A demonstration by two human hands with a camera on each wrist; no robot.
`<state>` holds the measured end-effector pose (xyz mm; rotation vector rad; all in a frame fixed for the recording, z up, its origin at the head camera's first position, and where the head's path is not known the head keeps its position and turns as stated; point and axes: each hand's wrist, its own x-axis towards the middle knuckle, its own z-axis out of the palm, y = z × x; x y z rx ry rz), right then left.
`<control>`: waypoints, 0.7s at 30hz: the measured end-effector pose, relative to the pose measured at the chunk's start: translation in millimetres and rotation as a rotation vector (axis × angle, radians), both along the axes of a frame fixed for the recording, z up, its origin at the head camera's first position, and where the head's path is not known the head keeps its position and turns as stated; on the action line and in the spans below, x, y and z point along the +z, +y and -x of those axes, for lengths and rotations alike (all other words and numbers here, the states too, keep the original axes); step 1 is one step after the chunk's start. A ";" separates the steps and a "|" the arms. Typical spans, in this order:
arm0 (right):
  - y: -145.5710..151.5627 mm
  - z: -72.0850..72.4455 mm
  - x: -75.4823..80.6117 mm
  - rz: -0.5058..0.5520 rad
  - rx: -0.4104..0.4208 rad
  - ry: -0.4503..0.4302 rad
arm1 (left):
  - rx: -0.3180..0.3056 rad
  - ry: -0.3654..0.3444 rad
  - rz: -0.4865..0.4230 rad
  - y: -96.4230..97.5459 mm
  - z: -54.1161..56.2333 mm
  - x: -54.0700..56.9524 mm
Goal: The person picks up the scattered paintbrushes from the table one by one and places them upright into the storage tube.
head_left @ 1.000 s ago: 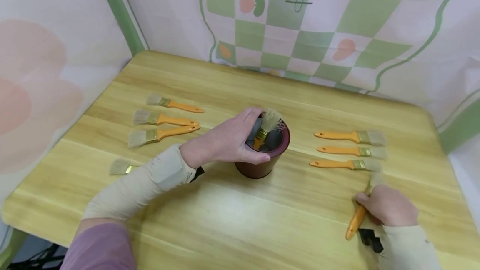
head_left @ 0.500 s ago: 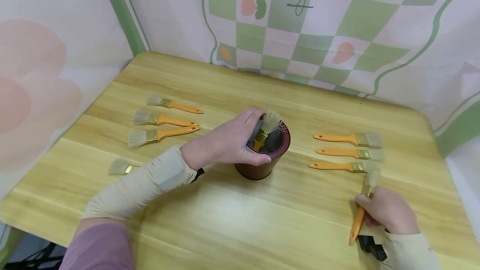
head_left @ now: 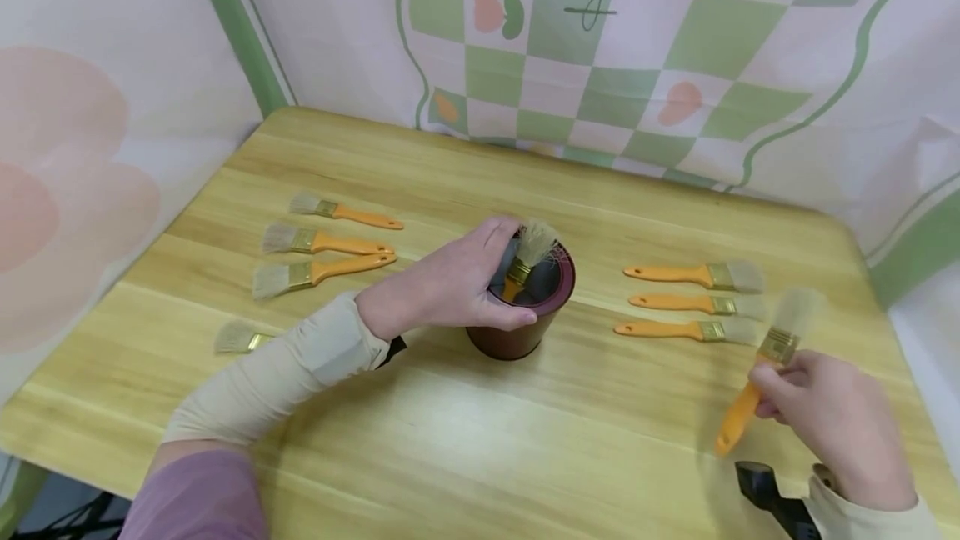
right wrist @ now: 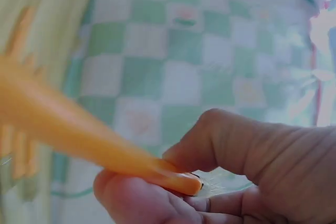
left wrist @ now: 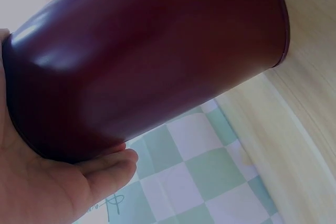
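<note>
Raised since earlier, one brush right of the can, itself gripped by the left hand, is pinched by the right hand and could be twisted loose by so narrow a hold.

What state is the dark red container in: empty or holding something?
Holding something: a paintbrush sits inside the dark red container, bristles uppermost at its mouth.

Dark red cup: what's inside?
A brush, bristles up, gold ferrule and some orange handle showing. The rest of its handle and the bottom of the cup are hidden.
</note>
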<state>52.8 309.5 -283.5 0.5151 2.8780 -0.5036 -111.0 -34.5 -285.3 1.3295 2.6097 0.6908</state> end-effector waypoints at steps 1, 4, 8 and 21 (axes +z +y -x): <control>-2.9 -0.5 2.6 -0.012 0.005 0.024 | -0.001 0.000 0.000 -0.1 0.0 0.0; -12.8 -0.1 9.3 -0.033 0.012 0.103 | -0.004 0.004 0.000 -0.3 0.0 -0.2; -26.6 8.9 16.4 -0.029 0.027 0.211 | -0.003 0.006 -0.005 -1.3 0.1 -0.6; -57.3 37.7 28.0 0.100 -0.016 0.454 | -0.006 0.002 -0.018 -1.9 0.9 -2.3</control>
